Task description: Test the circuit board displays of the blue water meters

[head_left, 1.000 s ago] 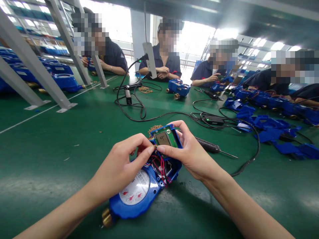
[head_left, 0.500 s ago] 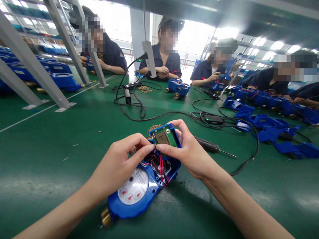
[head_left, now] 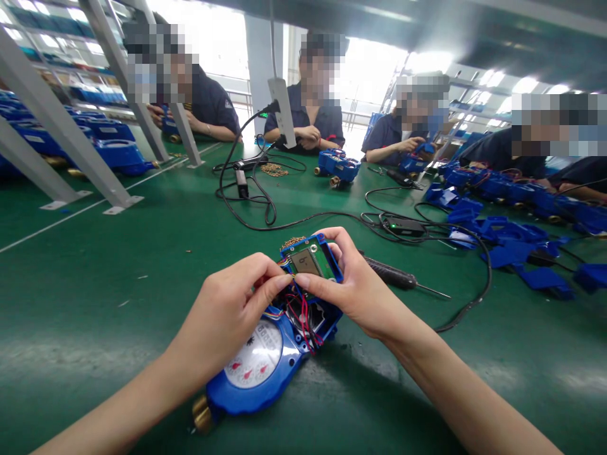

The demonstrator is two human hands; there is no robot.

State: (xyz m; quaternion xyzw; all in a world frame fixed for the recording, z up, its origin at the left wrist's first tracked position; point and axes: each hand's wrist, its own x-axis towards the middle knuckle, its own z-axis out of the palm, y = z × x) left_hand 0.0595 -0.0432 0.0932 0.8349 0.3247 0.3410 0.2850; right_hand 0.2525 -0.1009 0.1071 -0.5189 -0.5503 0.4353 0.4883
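A blue water meter [head_left: 258,395] with a round white dial and a brass fitting lies on the green table in front of me. Its box end holds loose red and black wires [head_left: 306,313]. Over that box, my right hand [head_left: 348,278] grips a circuit board with a small display [head_left: 306,260] in a blue frame, thumb on the lower edge. My left hand [head_left: 241,297] pinches at the board's lower left edge, beside thin coloured wires; what lies between its fingertips is too small to make out.
A black electric screwdriver [head_left: 391,273] lies to the right, its cable [head_left: 488,278] looping back. Small brass screws [head_left: 293,242] are heaped behind the board. Blue covers [head_left: 509,249] and more meters lie at right. Metal posts [head_left: 90,120] stand at left. Several co-workers sit opposite.
Both hands keep nearly the same hold. The circuit board has shifted very slightly left, and the view has moved a little.
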